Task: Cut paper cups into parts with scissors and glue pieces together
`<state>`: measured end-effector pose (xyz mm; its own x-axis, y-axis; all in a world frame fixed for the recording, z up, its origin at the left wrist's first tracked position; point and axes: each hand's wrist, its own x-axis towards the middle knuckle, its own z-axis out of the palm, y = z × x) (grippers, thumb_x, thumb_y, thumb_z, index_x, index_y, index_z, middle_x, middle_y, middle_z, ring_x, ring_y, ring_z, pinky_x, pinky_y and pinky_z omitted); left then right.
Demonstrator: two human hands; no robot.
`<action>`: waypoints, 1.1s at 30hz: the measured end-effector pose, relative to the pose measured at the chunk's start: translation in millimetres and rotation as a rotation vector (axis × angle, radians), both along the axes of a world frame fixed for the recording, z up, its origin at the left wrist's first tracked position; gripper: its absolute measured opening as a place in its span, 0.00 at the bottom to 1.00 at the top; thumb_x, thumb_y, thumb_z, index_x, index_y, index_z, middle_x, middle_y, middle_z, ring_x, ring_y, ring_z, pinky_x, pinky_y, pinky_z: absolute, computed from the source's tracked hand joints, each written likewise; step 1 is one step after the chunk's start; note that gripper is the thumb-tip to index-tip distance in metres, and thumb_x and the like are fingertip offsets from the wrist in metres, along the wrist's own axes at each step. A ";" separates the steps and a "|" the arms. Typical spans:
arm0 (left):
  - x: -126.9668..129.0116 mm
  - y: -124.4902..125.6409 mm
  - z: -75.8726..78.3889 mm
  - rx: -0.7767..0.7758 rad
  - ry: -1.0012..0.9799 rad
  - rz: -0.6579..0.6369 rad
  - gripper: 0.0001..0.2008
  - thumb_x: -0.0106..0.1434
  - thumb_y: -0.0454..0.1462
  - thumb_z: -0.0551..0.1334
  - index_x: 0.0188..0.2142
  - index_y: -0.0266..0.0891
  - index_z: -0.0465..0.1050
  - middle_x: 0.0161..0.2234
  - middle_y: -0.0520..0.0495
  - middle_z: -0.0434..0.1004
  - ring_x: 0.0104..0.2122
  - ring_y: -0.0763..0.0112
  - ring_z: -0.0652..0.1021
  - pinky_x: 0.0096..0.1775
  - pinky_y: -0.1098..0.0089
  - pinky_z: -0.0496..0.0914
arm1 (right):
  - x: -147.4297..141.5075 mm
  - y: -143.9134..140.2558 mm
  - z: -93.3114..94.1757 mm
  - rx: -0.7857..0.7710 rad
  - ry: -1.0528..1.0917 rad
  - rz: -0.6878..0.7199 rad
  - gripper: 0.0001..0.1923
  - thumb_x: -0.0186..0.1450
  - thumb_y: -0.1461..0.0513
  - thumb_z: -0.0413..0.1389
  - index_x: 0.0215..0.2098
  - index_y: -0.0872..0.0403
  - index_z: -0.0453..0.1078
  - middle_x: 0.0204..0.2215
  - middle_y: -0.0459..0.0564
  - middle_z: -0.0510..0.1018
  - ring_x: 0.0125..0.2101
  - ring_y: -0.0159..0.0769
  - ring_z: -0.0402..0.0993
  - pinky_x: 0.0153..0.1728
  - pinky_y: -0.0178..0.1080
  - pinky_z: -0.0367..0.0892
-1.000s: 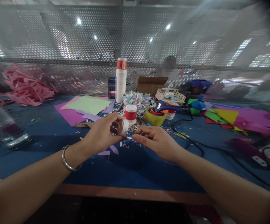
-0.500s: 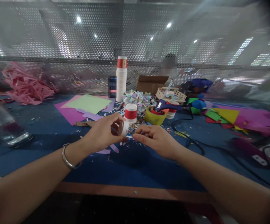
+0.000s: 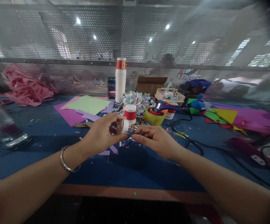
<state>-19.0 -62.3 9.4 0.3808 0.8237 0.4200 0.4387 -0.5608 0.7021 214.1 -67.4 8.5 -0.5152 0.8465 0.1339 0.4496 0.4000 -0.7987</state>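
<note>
Between the thumb and fingers of my left hand [image 3: 102,130] is a short white round piece [image 3: 123,126], like a lid or the cut-off end of a paper cup, tilted on its side. My right hand [image 3: 155,138] is close by on the right, thumb pressed to the curled fingers; anything in that pinch is too small to make out. Just behind the hands stands an upturned red and white paper cup [image 3: 130,115]. Right of it, a dark blue glue gun [image 3: 166,107] rests on a yellow roll of tape [image 3: 154,117].
A tall stack of paper cups [image 3: 120,81] stands at the back beside paper cut-outs [image 3: 137,99] and a cardboard box [image 3: 151,84]. Coloured sheets [image 3: 88,104], pink strips [image 3: 27,87] and a glass of water [image 3: 11,133] are leftward. A black cable [image 3: 214,145] crosses the right side.
My left fingers have shifted slightly on the white round piece, turning it so more of its flat face shows. The right hand has hardly moved. The view has tilted very slightly.
</note>
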 end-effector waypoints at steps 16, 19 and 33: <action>-4.4 5.4 -7.4 0.138 -0.007 -0.078 0.23 0.59 0.37 0.72 0.54 0.45 0.72 0.47 0.45 0.74 0.44 0.64 0.78 0.45 0.64 0.79 | 2.9 0.7 1.3 -0.110 0.057 -0.020 0.23 0.68 0.42 0.56 0.31 0.53 0.69 0.19 0.38 0.57 0.20 0.26 0.53 0.22 0.35 0.45; -4.5 5.8 -6.4 0.174 -0.003 -0.098 0.23 0.59 0.35 0.72 0.54 0.45 0.73 0.47 0.45 0.74 0.45 0.65 0.77 0.46 0.64 0.78 | 1.3 -0.3 1.1 -0.132 0.078 -0.001 0.24 0.68 0.42 0.56 0.32 0.54 0.69 0.19 0.38 0.56 0.19 0.26 0.52 0.22 0.35 0.44; -8.3 4.6 0.3 0.277 0.116 -0.082 0.19 0.65 0.39 0.65 0.56 0.44 0.70 0.50 0.43 0.76 0.45 0.65 0.77 0.44 0.65 0.74 | 1.5 -0.8 4.2 -0.092 0.028 -0.003 0.23 0.69 0.43 0.54 0.31 0.53 0.67 0.20 0.39 0.57 0.21 0.27 0.52 0.22 0.35 0.47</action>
